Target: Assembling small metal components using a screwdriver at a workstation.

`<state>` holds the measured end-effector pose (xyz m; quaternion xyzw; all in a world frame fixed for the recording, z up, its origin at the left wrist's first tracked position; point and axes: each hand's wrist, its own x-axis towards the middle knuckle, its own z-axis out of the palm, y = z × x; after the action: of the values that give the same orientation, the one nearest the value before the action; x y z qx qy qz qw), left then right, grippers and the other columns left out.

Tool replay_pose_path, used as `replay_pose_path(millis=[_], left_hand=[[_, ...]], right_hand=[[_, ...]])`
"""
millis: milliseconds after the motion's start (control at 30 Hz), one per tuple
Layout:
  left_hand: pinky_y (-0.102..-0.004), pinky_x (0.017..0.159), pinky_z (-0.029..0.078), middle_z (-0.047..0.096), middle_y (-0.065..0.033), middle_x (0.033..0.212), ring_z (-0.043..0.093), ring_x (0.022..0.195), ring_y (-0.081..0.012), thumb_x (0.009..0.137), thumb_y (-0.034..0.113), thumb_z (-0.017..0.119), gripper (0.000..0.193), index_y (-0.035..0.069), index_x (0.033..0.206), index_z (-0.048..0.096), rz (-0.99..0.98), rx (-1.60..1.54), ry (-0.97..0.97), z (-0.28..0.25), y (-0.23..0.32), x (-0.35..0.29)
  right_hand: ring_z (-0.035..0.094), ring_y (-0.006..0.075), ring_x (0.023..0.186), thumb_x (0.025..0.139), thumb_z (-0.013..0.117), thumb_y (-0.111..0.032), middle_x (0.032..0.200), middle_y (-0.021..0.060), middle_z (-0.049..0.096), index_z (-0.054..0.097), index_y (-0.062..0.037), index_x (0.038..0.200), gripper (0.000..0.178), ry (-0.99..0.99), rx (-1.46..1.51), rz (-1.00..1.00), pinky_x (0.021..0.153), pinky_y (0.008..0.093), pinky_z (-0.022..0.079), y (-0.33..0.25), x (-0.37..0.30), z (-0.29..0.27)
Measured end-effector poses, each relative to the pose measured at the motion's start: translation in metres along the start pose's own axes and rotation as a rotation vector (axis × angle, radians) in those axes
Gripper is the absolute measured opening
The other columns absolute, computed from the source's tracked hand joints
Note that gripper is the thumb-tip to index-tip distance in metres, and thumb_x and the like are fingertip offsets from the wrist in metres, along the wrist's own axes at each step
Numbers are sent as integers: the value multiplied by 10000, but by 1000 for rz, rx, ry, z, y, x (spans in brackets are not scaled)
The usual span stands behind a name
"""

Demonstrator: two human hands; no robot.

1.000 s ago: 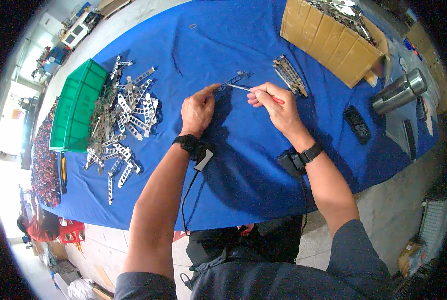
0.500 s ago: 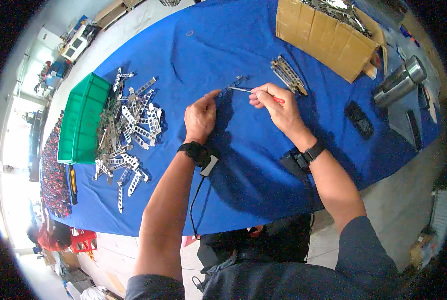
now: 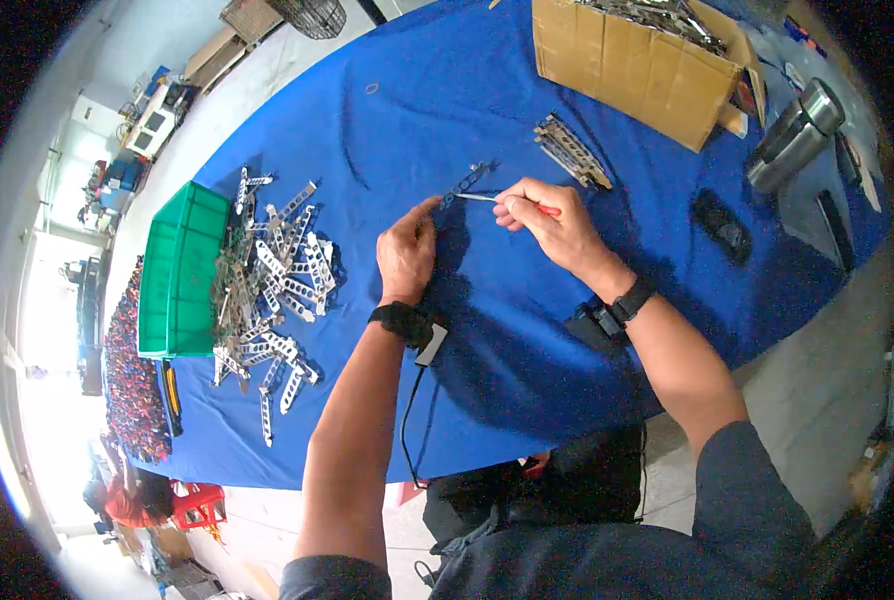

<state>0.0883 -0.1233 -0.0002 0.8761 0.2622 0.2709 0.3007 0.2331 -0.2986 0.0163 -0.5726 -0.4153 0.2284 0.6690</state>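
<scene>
My left hand (image 3: 407, 255) is closed, its fingertips pinching the near end of a flat metal strip with a row of holes (image 3: 465, 183). The strip lies at a slant over the blue cloth, its far end pointing away and to the right. In my closed right hand (image 3: 552, 222) is a slim tool with a red handle and thin metal shaft (image 3: 479, 197); its exact kind is too small to tell. The shaft points left, its tip at the strip close to my left fingertips. Whether tip and strip touch, I cannot tell.
Loose perforated metal pieces (image 3: 285, 268) lie heaped beside a tipped green bin (image 3: 179, 275) at left. Stacked metal pieces (image 3: 573, 150) sit beyond my right hand. A cardboard box of metal parts (image 3: 632, 70), a steel flask (image 3: 797, 135) and a black device (image 3: 720, 227) stand at right.
The whole view has shifted slightly, moving the bin and heap down and right in the picture. Both hands keep their grips, with the tool tip still at the strip.
</scene>
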Motion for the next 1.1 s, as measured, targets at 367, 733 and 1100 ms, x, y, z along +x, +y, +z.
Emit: replay_pose_path(millis=[367,733,1100], left_hand=[[-351,578,465,622,-148,687,562,549,-193,881,88,559,297,117,1145,692,108,-65,61,2,-9,1],[-304,523,426,534,-83,592,465,526,-95,867,53,543,325,96,1153,690,33,-54,-7,-1,1,1],[-284,548,433,541,-55,618,474,563,-81,872,45,544,327,90,1162,689,50,-37,-5,-1,4,1]], right_hand=[[680,163,856,984,516,-158,910,120,696,633,44,992,234,18,54,53,748,293,550,0,3,1],[671,150,813,988,520,-172,875,104,688,637,34,964,238,12,41,44,716,286,546,-1,2,-3],[670,153,792,974,523,-146,846,105,685,636,35,930,218,-16,-136,-18,707,286,547,7,3,-5]])
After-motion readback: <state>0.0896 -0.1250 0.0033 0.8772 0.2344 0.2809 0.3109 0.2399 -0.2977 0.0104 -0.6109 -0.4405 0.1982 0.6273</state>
